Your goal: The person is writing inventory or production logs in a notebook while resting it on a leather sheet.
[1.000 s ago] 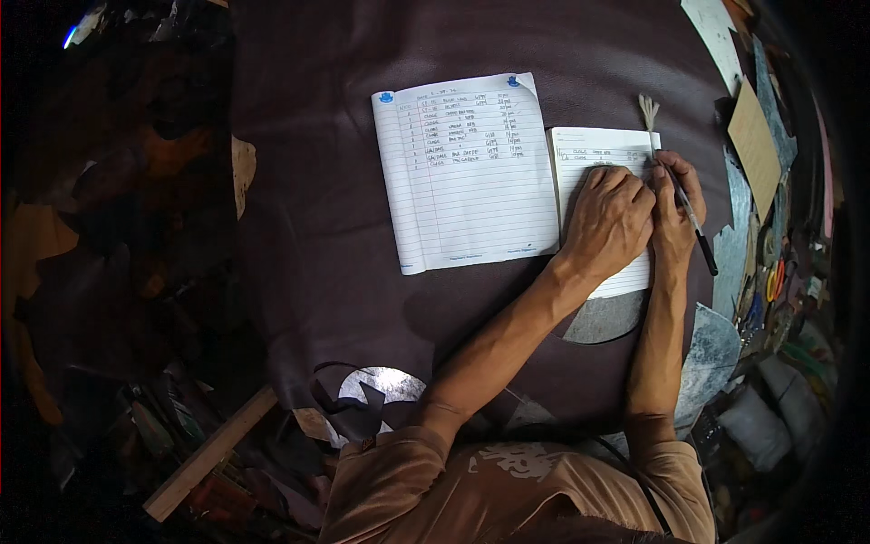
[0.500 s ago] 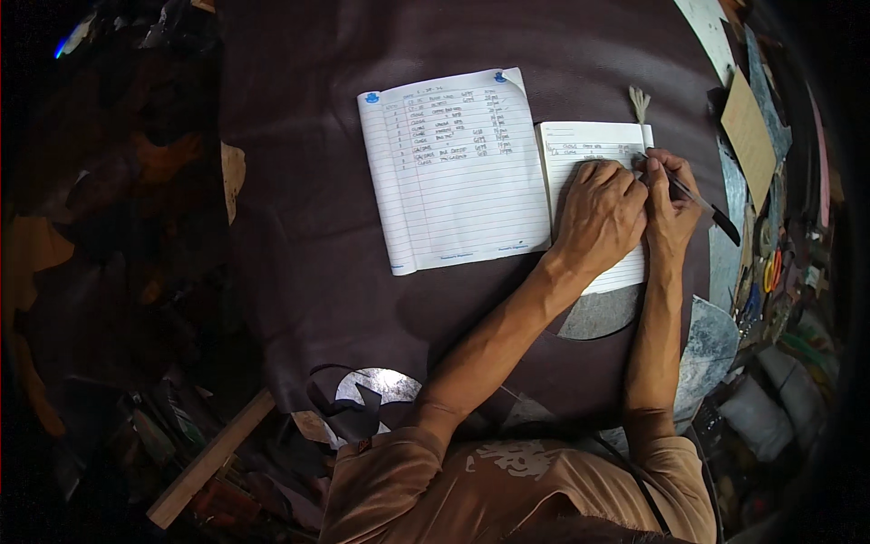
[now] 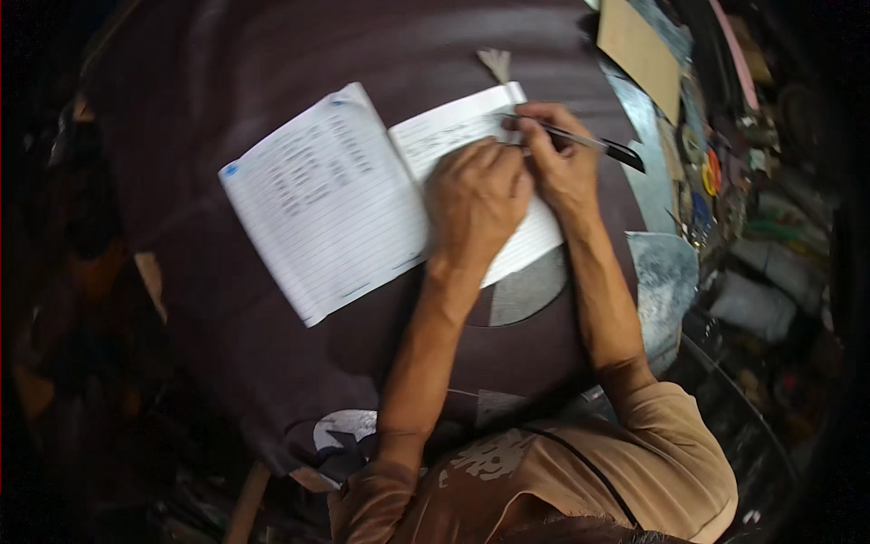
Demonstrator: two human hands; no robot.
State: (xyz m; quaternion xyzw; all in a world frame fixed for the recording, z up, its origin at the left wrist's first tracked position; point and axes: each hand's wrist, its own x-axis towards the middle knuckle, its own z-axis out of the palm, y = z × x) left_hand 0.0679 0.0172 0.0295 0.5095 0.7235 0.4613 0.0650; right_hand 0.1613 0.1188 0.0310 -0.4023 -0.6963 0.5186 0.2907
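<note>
A black-capped pen [image 3: 625, 157] with a clear barrel is pinched in my right hand [image 3: 564, 163], its tip at the upper right of a small notepad [image 3: 535, 239]. My left hand [image 3: 480, 195] lies palm down on the same pad, fingers slightly bent, covering much of the page and close beside my right hand. Lines of handwriting show above the left hand, too blurred to read. To the left, a larger ruled notebook [image 3: 349, 240] lies with its upper part written on. Pale frayed strands [image 3: 496, 63] stick out beyond the pad's top edge.
Dark brown leather [image 3: 299, 363] spreads under everything. A grey rounded piece [image 3: 530, 292] lies below the pad. At right are a tan board [image 3: 641, 59], a grey sheet [image 3: 664, 281], yellow-orange handles [image 3: 711, 172] and clutter. A pale silvery piece [image 3: 347, 426] lies near my left elbow.
The whole view has swung, so the notebook, pad and both arms appear farther left and turned counterclockwise. The pen stays in my right hand, and my left hand remains on the pad.
</note>
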